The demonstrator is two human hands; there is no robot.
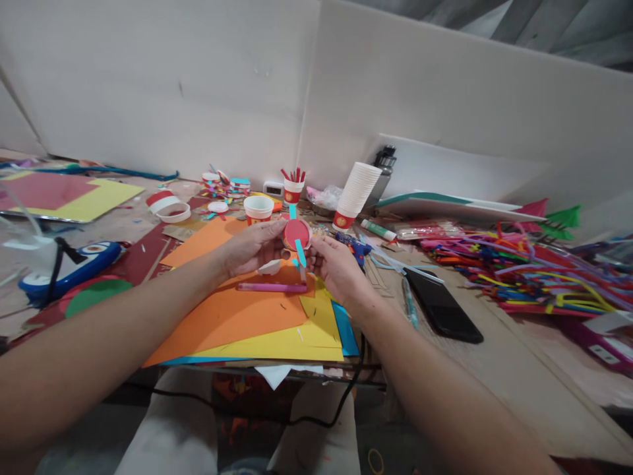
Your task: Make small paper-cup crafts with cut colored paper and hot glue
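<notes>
Between my two hands, above the sheets of coloured paper, is a small round red paper disc piece (pixel 297 233) with light blue strips (pixel 301 253) at its top and lower right. My left hand (pixel 254 247) has its fingers closed on the piece's left side. On the other side, my right hand (pixel 336 264) pinches its lower right edge near a blue strip. Below them a purple pen (pixel 271 287) lies across orange paper (pixel 237 321), which rests on yellow paper (pixel 324 330). Fingertips behind the disc are partly hidden.
A tilted stack of paper cups (pixel 357 194), a cup of red sticks (pixel 293 188) and a white-and-red cup (pixel 258 209) stand behind. At right are a blue glue gun (pixel 353 245), a black phone (pixel 444 307) and many pipe cleaners (pixel 534 270). A black cable (pixel 341 402) hangs at the front edge.
</notes>
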